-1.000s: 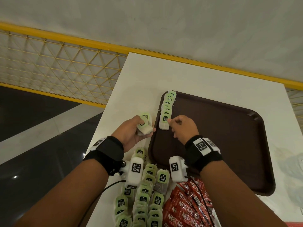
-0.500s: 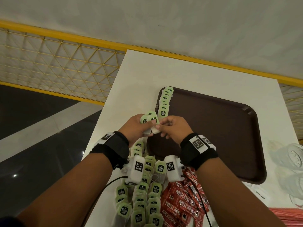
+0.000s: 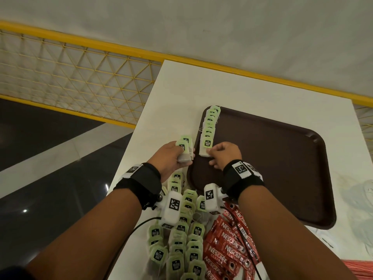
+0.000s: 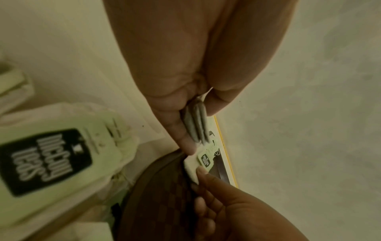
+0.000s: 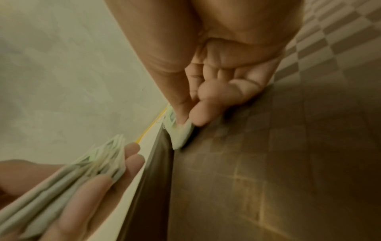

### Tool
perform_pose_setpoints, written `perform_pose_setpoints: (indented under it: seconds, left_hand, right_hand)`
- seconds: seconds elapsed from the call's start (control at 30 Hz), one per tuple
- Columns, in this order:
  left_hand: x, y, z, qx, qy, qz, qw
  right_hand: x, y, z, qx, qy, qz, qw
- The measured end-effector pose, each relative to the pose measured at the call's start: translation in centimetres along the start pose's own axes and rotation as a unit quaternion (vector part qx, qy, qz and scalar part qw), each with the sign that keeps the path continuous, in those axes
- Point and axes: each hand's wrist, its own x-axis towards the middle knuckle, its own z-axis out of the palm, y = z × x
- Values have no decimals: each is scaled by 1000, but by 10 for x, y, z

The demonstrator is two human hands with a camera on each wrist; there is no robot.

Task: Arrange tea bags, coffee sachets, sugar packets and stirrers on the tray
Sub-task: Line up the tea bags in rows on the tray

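Head view: my right hand pinches a tea bag at the tray's left edge; my left hand grips a spare stack. A careless release could skew the row.

Black wristbands, white camera pods bearing square black-white markers, thin black cable.

White table (yellow mesh railing)
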Motion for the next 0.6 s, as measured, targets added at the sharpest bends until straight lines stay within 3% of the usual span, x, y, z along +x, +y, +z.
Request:
perform_pose_setpoints:
  seconds: [0.13,0.37,0.53,0.6]
  left_hand:
    - [-2,-1,-3,-19,9,4,1000]
    - [-2,-2,-5,-22,3,4,1000]
    - [-1,-5,1,11,5,37,999]
    - [-2,-5,2,17,5,56,998]
  right_hand:
    - [4,-1,1,-95,12,-35,995]
    - [-6,-3,-4,-87,46,-76,992]
    - [-31,-19,-3,-11,-113,-126,985]
    - [-33,-20,0,-6,-138,-138,981]
